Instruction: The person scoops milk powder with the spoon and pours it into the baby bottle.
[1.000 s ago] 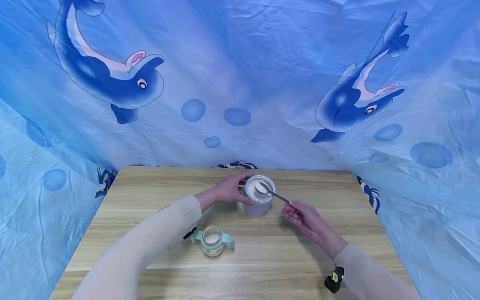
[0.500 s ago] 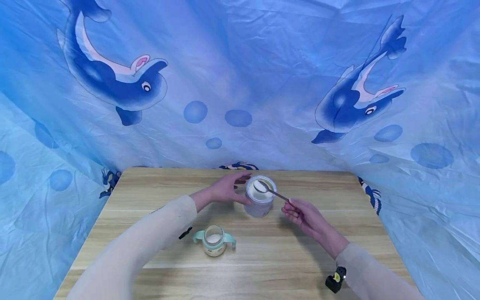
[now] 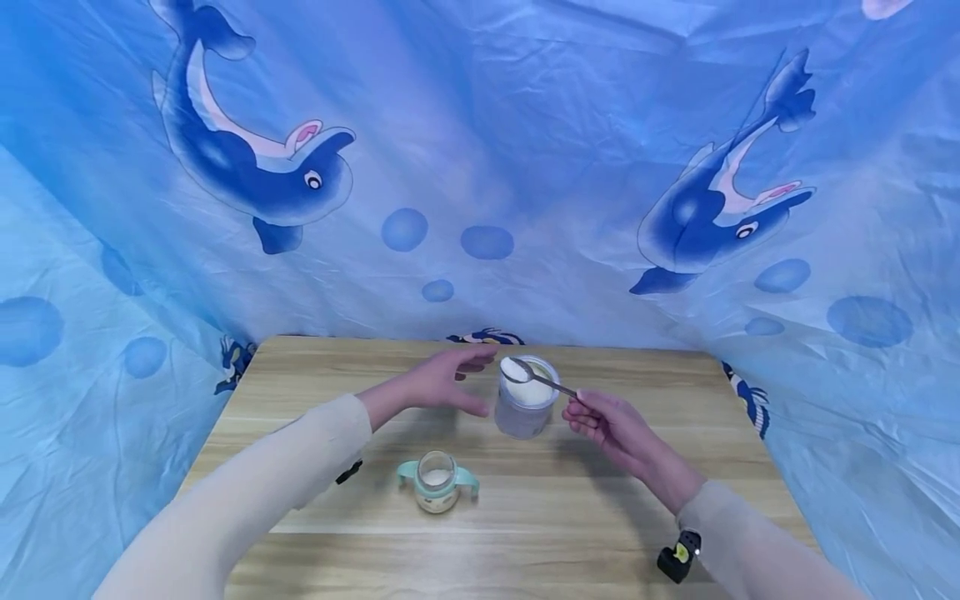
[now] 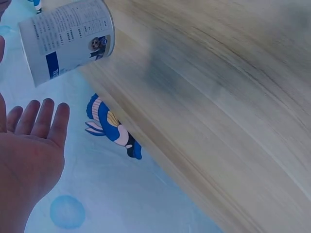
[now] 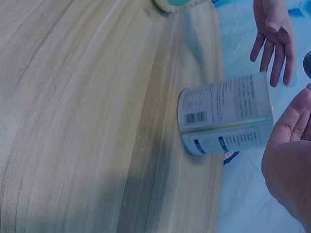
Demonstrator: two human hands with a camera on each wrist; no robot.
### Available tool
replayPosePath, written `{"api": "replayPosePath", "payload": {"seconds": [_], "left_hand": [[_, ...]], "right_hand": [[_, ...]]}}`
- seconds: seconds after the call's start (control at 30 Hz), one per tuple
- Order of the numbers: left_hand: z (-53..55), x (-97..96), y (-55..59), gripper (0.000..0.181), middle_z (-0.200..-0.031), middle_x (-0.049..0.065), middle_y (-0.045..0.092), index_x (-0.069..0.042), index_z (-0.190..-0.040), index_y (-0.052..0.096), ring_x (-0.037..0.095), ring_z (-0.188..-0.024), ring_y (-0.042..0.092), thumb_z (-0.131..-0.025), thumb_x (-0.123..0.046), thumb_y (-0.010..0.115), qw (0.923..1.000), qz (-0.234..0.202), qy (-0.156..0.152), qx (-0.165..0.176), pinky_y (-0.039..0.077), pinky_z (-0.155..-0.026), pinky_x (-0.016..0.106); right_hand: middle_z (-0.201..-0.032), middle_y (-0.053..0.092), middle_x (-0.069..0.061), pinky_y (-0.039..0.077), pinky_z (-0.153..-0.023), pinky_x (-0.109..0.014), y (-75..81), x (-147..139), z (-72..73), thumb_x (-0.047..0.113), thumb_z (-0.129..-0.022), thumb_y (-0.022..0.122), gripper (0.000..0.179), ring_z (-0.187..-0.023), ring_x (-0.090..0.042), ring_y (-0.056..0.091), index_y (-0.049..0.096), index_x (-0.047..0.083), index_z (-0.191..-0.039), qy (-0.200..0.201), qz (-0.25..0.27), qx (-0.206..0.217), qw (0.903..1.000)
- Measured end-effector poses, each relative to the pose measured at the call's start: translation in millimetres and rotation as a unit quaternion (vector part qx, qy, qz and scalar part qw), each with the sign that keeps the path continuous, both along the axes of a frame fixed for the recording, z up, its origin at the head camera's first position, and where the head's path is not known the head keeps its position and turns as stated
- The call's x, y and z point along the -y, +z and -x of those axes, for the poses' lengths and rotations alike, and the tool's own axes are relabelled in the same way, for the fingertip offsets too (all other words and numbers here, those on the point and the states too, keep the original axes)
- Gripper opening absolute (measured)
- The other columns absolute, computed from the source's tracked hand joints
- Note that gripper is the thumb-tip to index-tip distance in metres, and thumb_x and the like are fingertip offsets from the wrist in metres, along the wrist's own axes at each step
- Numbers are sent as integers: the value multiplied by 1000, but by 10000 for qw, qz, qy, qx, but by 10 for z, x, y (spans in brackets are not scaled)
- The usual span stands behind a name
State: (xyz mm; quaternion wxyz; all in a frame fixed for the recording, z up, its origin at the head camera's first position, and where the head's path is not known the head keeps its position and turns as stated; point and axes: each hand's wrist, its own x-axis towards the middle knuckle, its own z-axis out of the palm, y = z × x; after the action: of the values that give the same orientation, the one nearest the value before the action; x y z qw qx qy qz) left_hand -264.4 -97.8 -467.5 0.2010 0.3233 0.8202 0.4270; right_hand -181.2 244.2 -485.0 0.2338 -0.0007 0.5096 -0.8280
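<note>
A metal can [image 3: 522, 417] of white powder stands upright near the back of the table; its printed side shows in the left wrist view [image 4: 68, 41]. My right hand [image 3: 618, 429] pinches the handle of a spoon [image 3: 551, 384], whose bowl, heaped with white powder [image 3: 514, 369], is over the can's rim. Left of the can, my left hand [image 3: 442, 385] has its fingers spread and its thumb apart, not touching the can. Nearer me stands a clear baby bottle [image 3: 437, 482] with mint-green handles and white contents, its top uncovered.
The wooden table [image 3: 517, 542] has its back edge just behind the can. A blue curtain [image 3: 555, 167] printed with dolphins hangs behind it and at both sides. A black wrist device [image 3: 678, 557] sits on the right sleeve.
My left hand has let go of the can and drawn away to the left. The heaped spoon has risen and moved left toward the can's rim, still in my right hand.
</note>
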Motion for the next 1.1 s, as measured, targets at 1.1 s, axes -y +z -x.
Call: {"api": "replayPosePath", "payload": {"seconds": [1.1], "left_hand": [[-909,916,-5,97,-161,9,52,-8,-161,45,31,-147,52,-82,-36,94,9996,239,150,64,43,-122,50]], "right_hand": [[-89,80,1,63,-87,-25,93,572,-259,11,-112,52,28,-88,-10,78,76,12,-98,958,-629,-311,9929]]}}
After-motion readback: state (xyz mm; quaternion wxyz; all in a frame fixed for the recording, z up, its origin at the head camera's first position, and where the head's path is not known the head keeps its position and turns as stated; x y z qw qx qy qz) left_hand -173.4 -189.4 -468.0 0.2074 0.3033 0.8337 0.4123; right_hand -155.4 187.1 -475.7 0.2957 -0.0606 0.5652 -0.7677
